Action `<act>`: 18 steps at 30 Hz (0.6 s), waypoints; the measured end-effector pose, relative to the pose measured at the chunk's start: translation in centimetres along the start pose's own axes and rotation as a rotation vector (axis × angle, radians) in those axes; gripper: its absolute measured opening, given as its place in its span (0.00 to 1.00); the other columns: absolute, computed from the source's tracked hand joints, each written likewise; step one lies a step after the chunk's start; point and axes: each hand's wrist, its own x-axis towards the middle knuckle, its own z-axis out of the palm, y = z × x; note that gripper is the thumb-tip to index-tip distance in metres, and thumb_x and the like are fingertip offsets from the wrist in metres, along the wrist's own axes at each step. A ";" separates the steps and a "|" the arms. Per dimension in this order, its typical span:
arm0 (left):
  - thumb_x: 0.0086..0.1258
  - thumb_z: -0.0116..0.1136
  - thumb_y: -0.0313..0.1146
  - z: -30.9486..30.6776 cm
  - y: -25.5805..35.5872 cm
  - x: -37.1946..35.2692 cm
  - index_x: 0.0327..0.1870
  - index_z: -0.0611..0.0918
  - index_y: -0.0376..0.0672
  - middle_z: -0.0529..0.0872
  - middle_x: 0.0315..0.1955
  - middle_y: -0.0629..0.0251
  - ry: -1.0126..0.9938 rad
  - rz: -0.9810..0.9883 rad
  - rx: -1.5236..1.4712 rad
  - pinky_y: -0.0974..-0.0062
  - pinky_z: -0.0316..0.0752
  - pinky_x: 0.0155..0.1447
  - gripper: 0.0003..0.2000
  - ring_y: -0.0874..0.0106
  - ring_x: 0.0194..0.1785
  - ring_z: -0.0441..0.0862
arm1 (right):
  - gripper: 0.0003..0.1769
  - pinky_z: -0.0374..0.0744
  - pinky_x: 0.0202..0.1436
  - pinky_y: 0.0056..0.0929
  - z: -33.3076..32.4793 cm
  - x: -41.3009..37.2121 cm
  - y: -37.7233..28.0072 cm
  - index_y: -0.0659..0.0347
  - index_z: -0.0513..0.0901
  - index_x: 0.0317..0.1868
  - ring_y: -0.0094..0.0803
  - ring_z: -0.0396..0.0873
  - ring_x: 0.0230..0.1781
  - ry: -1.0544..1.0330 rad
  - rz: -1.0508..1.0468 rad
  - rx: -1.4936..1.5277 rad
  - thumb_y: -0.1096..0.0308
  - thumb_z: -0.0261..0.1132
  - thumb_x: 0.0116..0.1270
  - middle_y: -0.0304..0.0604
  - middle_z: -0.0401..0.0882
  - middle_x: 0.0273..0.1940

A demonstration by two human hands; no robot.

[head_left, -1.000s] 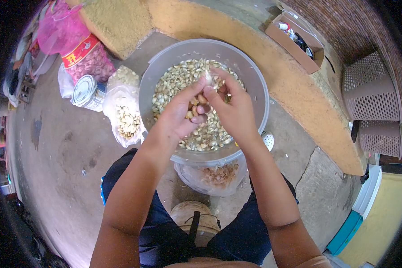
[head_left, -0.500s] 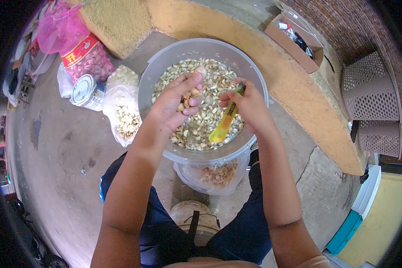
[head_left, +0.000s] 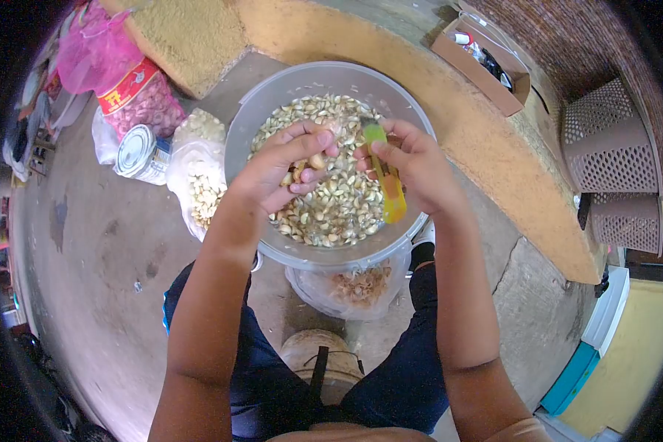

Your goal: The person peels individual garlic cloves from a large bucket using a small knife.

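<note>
My left hand [head_left: 281, 163] is curled around several garlic cloves [head_left: 315, 161], and thumb and forefinger pinch one at the fingertips. In my right hand [head_left: 418, 163] is a yellow-green utility knife [head_left: 393, 197], its tip end pointing up and away from me, close to the left fingertips. Both hands are over a large grey tub [head_left: 237, 118] full of loose garlic cloves [head_left: 339, 214]. The blade is blurred. Below the tub's near rim sits a clear plastic bag [head_left: 313, 298] with brown garlic skins [head_left: 362, 286] in it.
Left of the tub are a white bag of peeled cloves [head_left: 205, 193], a metal can [head_left: 141, 153] and a pink mesh sack [head_left: 144, 103]. A yellow ledge [head_left: 486, 155] curves along the right, bearing a cardboard box [head_left: 471, 70]. A bucket [head_left: 318, 353] stands between my legs.
The knife has swung from slanting to more upright, with its handle end moving right. My right hand has turned and its knife tip has come nearer the left fingertips.
</note>
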 end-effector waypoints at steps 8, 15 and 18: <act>0.55 0.61 0.32 -0.3 0.8 -0.5 0.37 0.73 0.39 0.74 0.22 0.68 -0.071 -0.062 0.133 0.92 0.55 0.15 0.13 0.85 0.15 0.64 | 0.11 0.66 0.21 0.17 0.7 -1.6 -3.2 0.60 0.70 0.43 0.18 0.66 0.17 -0.188 0.128 -0.192 0.64 0.53 0.65 0.33 0.67 0.19; 0.53 0.63 0.35 -0.2 1.2 -0.9 0.33 0.76 0.40 0.72 0.15 0.74 -0.066 -0.117 0.341 0.92 0.55 0.14 0.12 0.87 0.14 0.64 | 0.15 0.64 0.19 0.19 1.3 -1.6 -1.7 0.61 0.72 0.41 0.18 0.65 0.17 -0.229 0.013 -0.126 0.59 0.59 0.61 0.34 0.67 0.18; 0.53 0.63 0.36 -0.1 1.2 -0.9 0.32 0.76 0.40 0.73 0.15 0.74 -0.066 -0.121 0.348 0.92 0.55 0.14 0.12 0.88 0.14 0.65 | 0.13 0.63 0.19 0.16 1.7 -1.8 -1.6 0.60 0.72 0.37 0.16 0.64 0.17 -0.220 -0.097 -0.298 0.59 0.58 0.62 0.31 0.66 0.18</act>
